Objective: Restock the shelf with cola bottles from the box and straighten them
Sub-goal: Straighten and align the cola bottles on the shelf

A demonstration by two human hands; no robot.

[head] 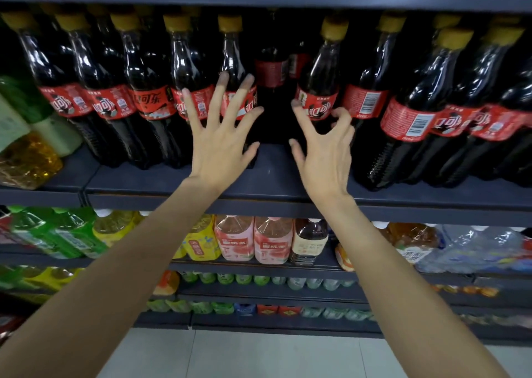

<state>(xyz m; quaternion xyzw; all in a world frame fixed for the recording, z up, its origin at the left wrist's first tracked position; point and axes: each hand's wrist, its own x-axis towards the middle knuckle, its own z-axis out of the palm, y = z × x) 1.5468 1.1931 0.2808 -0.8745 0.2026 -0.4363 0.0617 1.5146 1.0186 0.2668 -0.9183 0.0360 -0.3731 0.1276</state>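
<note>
Below the top tier, a lower rack holds two pink peach drinks (pixel 253 239) side by side, a brown tea bottle (pixel 309 241) just to their right and yellow bottles (pixel 201 241) to their left. Green bottles (pixel 51 230) crowd the far left; clear water bottles (pixel 475 248) fill the right end. Further down, rows of small green-capped bottles (pixel 244 279) line a darker rack. A pale tiled floor (pixel 259 354) runs along the bottom.
</note>
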